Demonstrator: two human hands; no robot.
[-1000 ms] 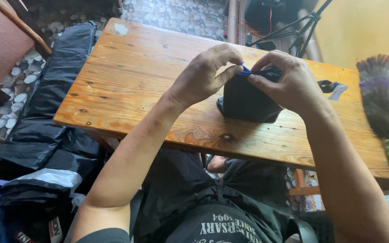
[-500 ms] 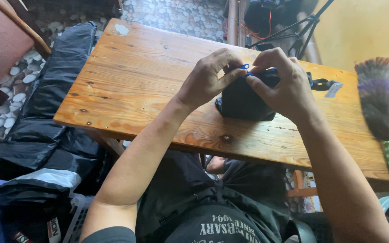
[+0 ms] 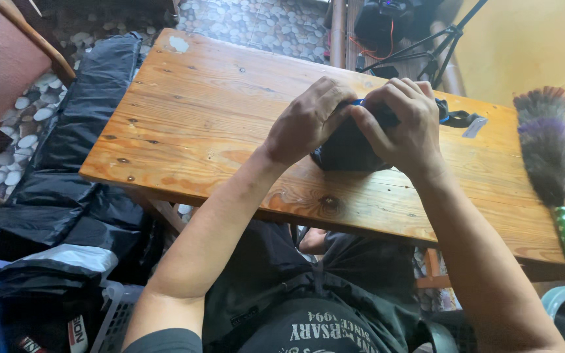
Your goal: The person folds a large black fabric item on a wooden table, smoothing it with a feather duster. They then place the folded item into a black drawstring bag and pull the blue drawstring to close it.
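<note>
Both hands meet over a dark fabric pouch [image 3: 351, 149] on the wooden worktop [image 3: 217, 111]. Left hand [image 3: 308, 121] fingers curled shut on the pouch's top edge; right hand [image 3: 403, 124] fingers likewise closed on it, pinching beside a small blue piece [image 3: 359, 102]. Black strap [image 3: 456, 119] trails just right of the right fingers. Feather duster [image 3: 547, 150] lies well apart, farther right.

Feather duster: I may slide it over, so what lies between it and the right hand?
Head view: a black strap and bare wooden table.
</note>
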